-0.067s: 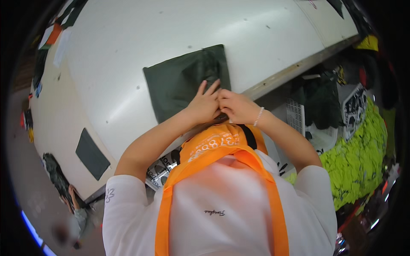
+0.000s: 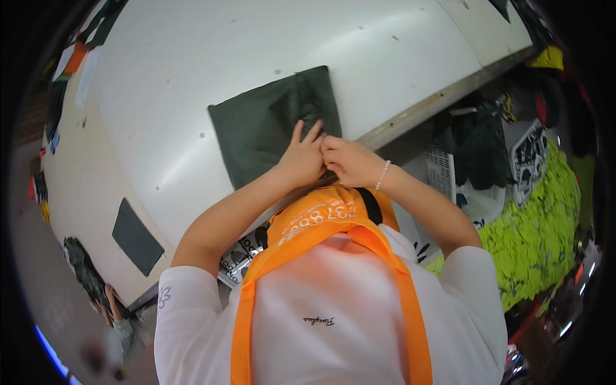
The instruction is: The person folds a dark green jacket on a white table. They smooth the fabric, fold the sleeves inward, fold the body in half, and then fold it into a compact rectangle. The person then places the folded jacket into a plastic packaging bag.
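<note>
Left hand [image 2: 301, 157] sits flat on the near edge of the dark green folded cloth [image 2: 269, 125], fingers stretched out and together, pressing rather than gripping, with nothing closed inside it that I can see. Right hand [image 2: 350, 162] is tucked in tight against it, knuckles up, fingers curled down at that same near edge; whether it pinches a bit of the cloth I cannot tell, as the fingertips are hidden. Compared with a tenth of a second ago, almost nothing has moved: both hands are where they were, touching each other, and the cloth lies in the same spot on the white table [image 2: 192, 83], close to its front edge. So this looks like a hold-and-press beat, work on the edge not yet finished. Further left, a smaller dark patch [image 2: 136, 236] lies alone on the table, well apart. Off to the right, past the table's edge, a heap of bright yellow-green fabric [image 2: 536, 224] waits beside a white crate [image 2: 462, 186].
</note>
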Demonstrator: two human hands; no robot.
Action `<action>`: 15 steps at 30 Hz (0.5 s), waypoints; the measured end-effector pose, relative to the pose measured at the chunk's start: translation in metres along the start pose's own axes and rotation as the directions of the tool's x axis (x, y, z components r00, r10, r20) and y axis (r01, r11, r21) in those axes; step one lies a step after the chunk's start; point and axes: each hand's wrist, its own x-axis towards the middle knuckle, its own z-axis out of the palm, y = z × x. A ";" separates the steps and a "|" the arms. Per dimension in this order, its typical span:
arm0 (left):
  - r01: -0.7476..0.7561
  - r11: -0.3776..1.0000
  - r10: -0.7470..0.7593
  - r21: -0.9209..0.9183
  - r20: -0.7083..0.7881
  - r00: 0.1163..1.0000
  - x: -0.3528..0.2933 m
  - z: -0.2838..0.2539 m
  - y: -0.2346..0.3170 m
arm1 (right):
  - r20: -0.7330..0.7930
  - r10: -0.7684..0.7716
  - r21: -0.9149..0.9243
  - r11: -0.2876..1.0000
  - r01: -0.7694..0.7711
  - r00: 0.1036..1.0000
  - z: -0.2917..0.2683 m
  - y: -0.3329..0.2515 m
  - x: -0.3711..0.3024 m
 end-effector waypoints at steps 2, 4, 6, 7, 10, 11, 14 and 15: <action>0.134 0.971 -0.139 0.198 0.014 0.990 0.013 0.003 0.007 | -0.020 -0.006 -0.106 0.994 0.003 1.000 0.000 0.006 0.000; 0.204 0.954 -0.173 0.222 -0.151 0.973 0.022 0.023 0.007 | -0.091 0.030 -0.144 0.989 -0.043 0.995 -0.004 0.006 0.000; 0.236 0.972 -0.229 0.013 -0.199 0.953 0.028 0.011 0.004 | -0.176 0.079 -0.146 0.984 -0.106 0.981 -0.008 0.006 0.002; 0.140 0.949 -0.218 -0.283 -0.266 0.939 0.023 0.010 -0.012 | -0.221 0.114 -0.127 0.981 -0.145 0.969 -0.011 0.003 0.004; -0.039 0.887 -0.255 -0.460 -0.559 0.789 0.005 -0.026 -0.032 | -0.529 0.256 -0.065 0.938 -0.339 0.809 -0.013 0.000 0.011; 0.082 0.942 -0.265 -0.325 -0.571 0.777 0.003 -0.030 -0.035 | -0.640 0.290 -0.030 0.916 -0.400 0.712 -0.010 -0.003 0.014; 0.334 0.942 -0.291 0.002 -0.485 0.825 0.008 -0.016 -0.039 | -0.555 0.240 -0.296 0.838 -0.458 0.797 0.008 0.005 0.023; 0.375 0.924 -0.299 0.077 -0.465 0.833 0.011 -0.011 -0.033 | -0.523 0.278 -0.297 0.827 -0.478 0.806 0.007 0.012 0.025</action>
